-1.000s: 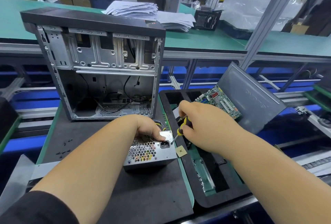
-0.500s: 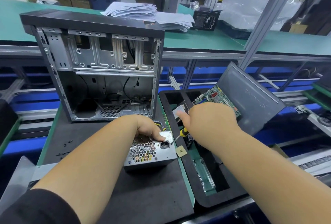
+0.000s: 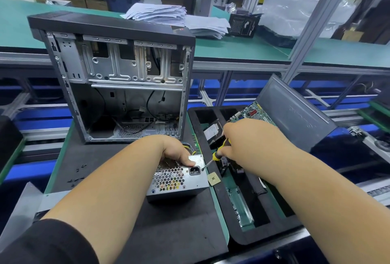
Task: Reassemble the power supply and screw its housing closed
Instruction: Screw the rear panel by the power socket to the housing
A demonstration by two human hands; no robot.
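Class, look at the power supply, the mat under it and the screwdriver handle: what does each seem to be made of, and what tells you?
Power supply: probably bare sheet metal, dull grey sheen, with a punched honeycomb grille.
Mat: looks like soft rubber or foam, matt black, with no glare.
Screwdriver handle: likely smooth plastic, yellow and black.

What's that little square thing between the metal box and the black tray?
A small tan chip lies there, beside the power supply, on the foam tray's edge, in the head view.

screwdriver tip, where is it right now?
In the head view, the screwdriver tip sits at the right edge of the power supply, just right of its black socket; the right hand grips the handle.
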